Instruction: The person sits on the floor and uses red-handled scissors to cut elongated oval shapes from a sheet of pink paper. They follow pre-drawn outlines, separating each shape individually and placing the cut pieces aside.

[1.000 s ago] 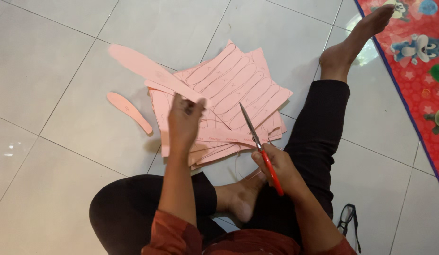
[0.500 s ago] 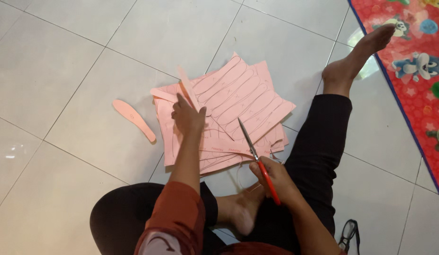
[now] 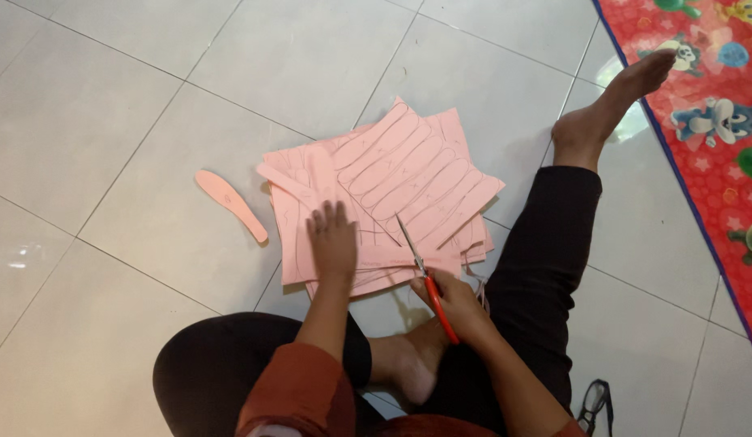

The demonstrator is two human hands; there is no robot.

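A stack of pink paper sheets [image 3: 408, 174] with drawn elongated outlines lies on the tiled floor in front of me. My left hand [image 3: 333, 241] rests flat on the near left part of the stack, fingers spread. My right hand [image 3: 455, 301] grips red-handled scissors [image 3: 422, 271], whose blades point up over the stack's near edge. A cut-out pink strip [image 3: 230, 202] lies on the floor left of the stack. Another cut pink piece [image 3: 291, 180] lies on the stack's left side.
I sit on grey floor tiles [image 3: 109, 121] with my right leg [image 3: 554, 243] stretched out to the right of the paper. A red patterned mat [image 3: 708, 97] borders the right side. Eyeglasses [image 3: 594, 405] lie on the floor at the bottom right.
My left hand has laid down the long cut pink piece it held up and now presses flat on the stack. The scissors have stayed near the stack's near edge.
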